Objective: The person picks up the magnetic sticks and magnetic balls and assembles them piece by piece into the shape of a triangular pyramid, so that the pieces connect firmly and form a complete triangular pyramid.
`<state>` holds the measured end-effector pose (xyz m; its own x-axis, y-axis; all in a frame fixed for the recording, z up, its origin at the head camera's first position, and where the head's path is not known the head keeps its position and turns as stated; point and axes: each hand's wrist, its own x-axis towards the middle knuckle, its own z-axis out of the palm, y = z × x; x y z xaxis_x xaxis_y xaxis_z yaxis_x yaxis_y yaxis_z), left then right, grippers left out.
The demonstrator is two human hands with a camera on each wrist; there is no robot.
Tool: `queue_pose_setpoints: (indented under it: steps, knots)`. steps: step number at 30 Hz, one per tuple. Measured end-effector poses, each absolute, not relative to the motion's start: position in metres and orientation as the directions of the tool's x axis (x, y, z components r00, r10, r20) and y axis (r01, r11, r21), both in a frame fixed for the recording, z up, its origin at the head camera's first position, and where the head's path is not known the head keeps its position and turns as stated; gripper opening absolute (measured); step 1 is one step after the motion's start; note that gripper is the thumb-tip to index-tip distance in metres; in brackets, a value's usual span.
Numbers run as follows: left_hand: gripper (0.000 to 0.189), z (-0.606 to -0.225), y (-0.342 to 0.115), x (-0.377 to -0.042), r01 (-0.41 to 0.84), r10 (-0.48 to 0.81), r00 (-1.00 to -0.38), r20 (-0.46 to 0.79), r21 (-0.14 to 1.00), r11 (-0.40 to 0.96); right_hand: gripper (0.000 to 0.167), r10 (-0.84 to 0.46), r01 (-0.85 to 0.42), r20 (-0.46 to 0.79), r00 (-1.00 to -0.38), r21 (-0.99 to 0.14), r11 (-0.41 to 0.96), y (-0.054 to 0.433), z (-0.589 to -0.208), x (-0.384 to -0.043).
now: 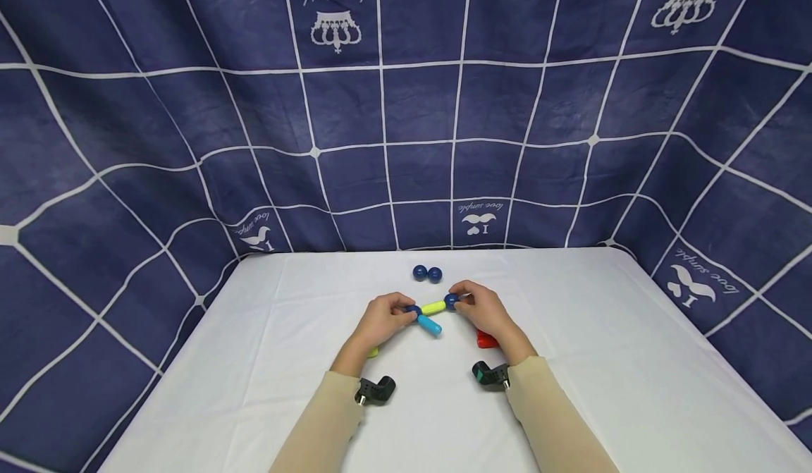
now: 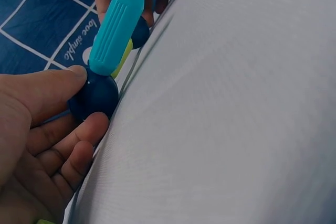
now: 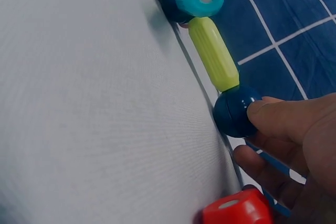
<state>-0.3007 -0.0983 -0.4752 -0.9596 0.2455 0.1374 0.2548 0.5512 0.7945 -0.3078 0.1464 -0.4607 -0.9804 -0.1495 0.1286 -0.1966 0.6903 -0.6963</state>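
Observation:
My left hand pinches a dark blue ball between thumb and fingers. A light blue ribbed stick extends from that ball toward me. From the same ball a yellow-green stick runs across to a second dark blue ball. My right hand grips this second ball with thumb and fingertips. Together the balls and sticks form one joined, bent piece low over the table. Beneath the right wrist lies a red piece, partly hidden by the hand in the head view.
Two loose dark blue balls sit side by side farther back on the white-covered table. Part of another yellow-green piece peeks out beside the left wrist. A blue, white-lined curtain rises behind the table and at both sides.

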Motion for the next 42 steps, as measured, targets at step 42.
queue_pose_setpoints:
  steps: [42]
  knots:
    - [0.024, -0.475, -0.099, -0.3, 0.266, 0.279, -0.952, 0.126, 0.79, 0.552, 0.044, -0.165, -0.112, 0.013, -0.986, -0.785, 0.609, 0.139, -0.453, -0.342]
